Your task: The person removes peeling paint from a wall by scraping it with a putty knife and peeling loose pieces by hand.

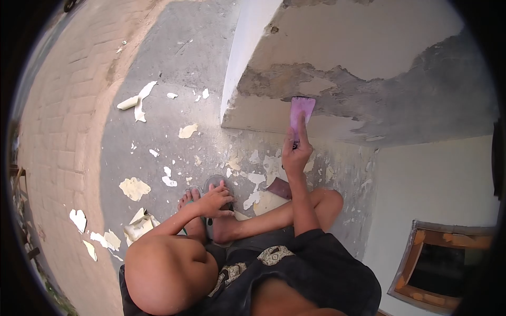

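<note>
My right hand [297, 152] grips a scraper [302, 108] with a wide, pinkish-purple blade, its index finger laid along the blade. The blade's edge touches the wall [295, 113] where cream paint ends at a rough, bare grey patch. The scraper's handle is mostly hidden in my fist. Lower left, my left hand [216, 203] lies over my sandalled foot, fingers spread and holding nothing visible. Close by my right forearm, a dark brown, flat rectangular piece [280, 188] rests on the floor; its kind is unclear.
Peeled paint flakes [134, 188] litter the grey concrete floor [174, 63], with larger curled pieces [139, 102] to the left. A paved strip [58, 131] runs along the far left. On the right is a white wall with a wooden frame [448, 239] around a dark opening.
</note>
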`<action>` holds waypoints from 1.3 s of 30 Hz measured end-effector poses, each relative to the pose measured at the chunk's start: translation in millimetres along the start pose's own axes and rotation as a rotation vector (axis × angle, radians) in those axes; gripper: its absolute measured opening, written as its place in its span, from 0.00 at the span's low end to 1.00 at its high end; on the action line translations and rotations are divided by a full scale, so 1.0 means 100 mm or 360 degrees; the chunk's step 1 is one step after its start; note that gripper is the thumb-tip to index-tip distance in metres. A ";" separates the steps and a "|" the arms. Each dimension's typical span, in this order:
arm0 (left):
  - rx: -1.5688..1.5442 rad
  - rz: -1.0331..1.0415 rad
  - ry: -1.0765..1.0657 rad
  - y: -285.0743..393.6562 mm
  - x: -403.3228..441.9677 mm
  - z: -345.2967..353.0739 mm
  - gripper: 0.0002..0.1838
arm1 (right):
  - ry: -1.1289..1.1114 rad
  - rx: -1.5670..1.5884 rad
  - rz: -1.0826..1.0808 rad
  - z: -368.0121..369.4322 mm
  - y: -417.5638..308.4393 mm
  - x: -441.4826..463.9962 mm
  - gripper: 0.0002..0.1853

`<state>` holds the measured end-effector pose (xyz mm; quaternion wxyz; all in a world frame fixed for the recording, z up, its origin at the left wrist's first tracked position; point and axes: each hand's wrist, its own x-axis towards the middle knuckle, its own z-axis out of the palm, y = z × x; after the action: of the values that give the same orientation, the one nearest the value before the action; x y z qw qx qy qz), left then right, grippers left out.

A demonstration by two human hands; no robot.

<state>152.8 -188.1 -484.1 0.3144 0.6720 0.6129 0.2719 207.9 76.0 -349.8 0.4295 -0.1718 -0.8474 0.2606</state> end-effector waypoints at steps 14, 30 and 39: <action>0.0000 -0.0030 0.0031 0.09 -0.02 -0.08 0.29 | 0.0006 0.0006 0.0135 -0.01 -0.25 0.01 0.25; -0.0066 -0.0016 0.0044 0.04 -0.02 -0.04 0.30 | 0.0065 0.0134 0.0070 0.10 -0.25 0.06 0.24; -0.0060 -0.0004 0.0038 0.04 -0.02 -0.07 0.30 | -0.0006 0.0270 0.0349 0.07 -0.30 0.04 0.25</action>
<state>150.3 -189.6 -476.4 0.3199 0.6619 0.6122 0.2910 197.3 51.7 -332.6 0.4099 -0.2260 -0.7993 0.3769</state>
